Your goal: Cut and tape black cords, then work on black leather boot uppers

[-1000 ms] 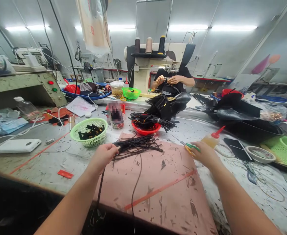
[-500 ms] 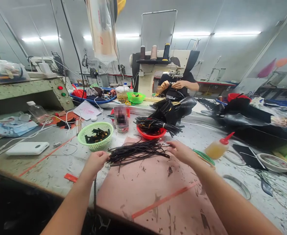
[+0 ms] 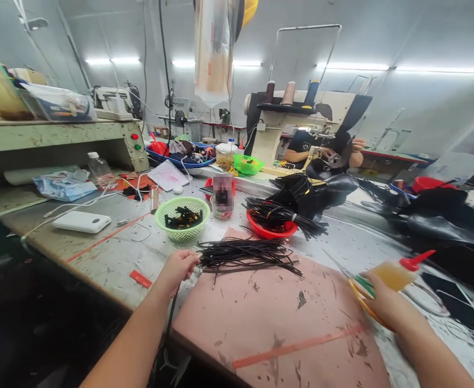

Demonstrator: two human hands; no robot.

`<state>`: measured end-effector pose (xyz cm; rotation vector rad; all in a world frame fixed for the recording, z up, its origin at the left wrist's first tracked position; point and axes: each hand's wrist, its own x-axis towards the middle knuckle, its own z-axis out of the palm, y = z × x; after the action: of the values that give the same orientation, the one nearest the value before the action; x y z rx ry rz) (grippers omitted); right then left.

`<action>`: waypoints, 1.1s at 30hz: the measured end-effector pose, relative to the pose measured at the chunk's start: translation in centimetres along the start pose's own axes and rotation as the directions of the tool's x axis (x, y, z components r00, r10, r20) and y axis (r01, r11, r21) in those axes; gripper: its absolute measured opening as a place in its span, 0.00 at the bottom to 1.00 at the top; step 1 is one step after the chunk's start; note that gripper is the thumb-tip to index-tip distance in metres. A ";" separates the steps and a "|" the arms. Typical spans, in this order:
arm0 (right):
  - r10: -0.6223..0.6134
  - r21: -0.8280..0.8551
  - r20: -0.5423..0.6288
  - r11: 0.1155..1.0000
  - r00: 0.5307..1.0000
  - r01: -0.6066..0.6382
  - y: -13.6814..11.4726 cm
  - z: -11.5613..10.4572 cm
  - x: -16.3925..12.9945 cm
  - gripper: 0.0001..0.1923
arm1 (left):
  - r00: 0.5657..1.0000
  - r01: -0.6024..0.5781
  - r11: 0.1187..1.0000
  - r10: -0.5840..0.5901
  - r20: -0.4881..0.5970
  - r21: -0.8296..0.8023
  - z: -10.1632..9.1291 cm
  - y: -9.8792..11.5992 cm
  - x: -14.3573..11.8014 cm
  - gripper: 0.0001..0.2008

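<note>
My left hand (image 3: 179, 271) is closed in a pinch on the end of a black braided cord (image 3: 173, 311), which hangs below it over the table edge. Just beside those fingers, a loose bundle of black cords (image 3: 249, 254) lies on a pink sheet (image 3: 269, 312). On the right, my right hand (image 3: 394, 307) is closed around the yellow and green handles of a pair of scissors (image 3: 356, 288). The blades point away to the upper left. A glue bottle (image 3: 394, 274) with a red nozzle lies right behind this hand.
A pale green basket (image 3: 162, 221) of black pieces and a red bowl (image 3: 267, 233) stand behind the cords. A power bank (image 3: 82, 221) lies at left. Across the table, a person (image 3: 301, 148) works at a sewing machine (image 3: 277, 116).
My right hand has left the cord bundle, moved right and taken hold of the scissors. My left hand keeps its pinch beside the bundle. The whole view has turned left.
</note>
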<state>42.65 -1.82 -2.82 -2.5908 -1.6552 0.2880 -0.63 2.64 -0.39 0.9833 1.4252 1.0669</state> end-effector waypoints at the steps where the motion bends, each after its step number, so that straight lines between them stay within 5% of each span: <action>1: -0.019 0.071 -0.013 0.997 1.000 0.020 -0.3 0.0 -0.7 0.27 | 1.000 0.006 1.000 -0.005 0.004 -0.024 0.0 -0.1 -0.1 0.08; 3: -0.136 0.312 -0.024 0.940 0.990 0.137 -2.0 0.2 -2.5 0.30 | 1.000 0.017 0.997 -0.016 0.021 -0.069 0.0 -0.2 -0.4 0.09; 6: -0.444 0.668 0.036 0.677 0.895 0.309 -7.0 0.7 -6.2 0.33 | 0.999 0.030 0.991 -0.024 0.048 -0.127 0.3 -0.2 -0.7 0.10; 11: -0.759 0.821 0.320 0.521 0.567 0.234 -16.0 0.3 -10.5 0.28 | 0.998 0.021 0.978 -0.008 0.062 -0.210 0.6 -0.1 -1.0 0.12; 13: -0.805 0.809 0.325 0.509 0.497 0.295 -18.0 -0.2 -10.9 0.25 | 0.998 0.017 0.971 -0.003 0.061 -0.237 0.6 -0.2 -1.2 0.11; 19: -0.853 0.815 0.248 0.440 0.460 0.377 -20.3 -0.3 -10.7 0.22 | 0.998 0.020 0.957 -0.004 0.056 -0.289 0.7 -0.3 -1.5 0.10; 33: -0.824 0.835 0.198 0.426 0.531 0.348 -21.1 1.5 -10.6 0.22 | 0.998 0.032 0.952 -0.014 0.064 -0.303 0.8 -0.6 -1.6 0.09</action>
<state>19.21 -2.56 0.10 -1.1661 -1.9605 1.4669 0.36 1.08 -0.58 0.7672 1.1765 1.1878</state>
